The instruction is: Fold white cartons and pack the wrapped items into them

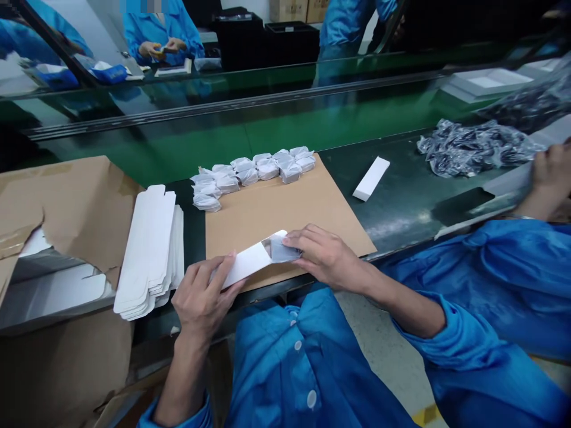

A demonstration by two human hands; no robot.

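My left hand [203, 294] grips a small white carton [248, 263] held open at its right end, over the near edge of a brown cardboard sheet [285, 208]. My right hand [319, 252] pinches a small clear-wrapped packet [282, 249] at the carton's open mouth, partly inside it. Several more wrapped packets [252, 172] lie in rows at the sheet's far edge. A stack of flat white carton blanks [149, 249] lies to the left of my left hand.
One closed white carton [371, 178] lies on the dark bench to the right. A heap of dark plastic bags [473, 147] sits further right. A torn cardboard box [66, 214] stands at left. A green conveyor [223, 131] runs behind. Other people in blue coats work across it and at right.
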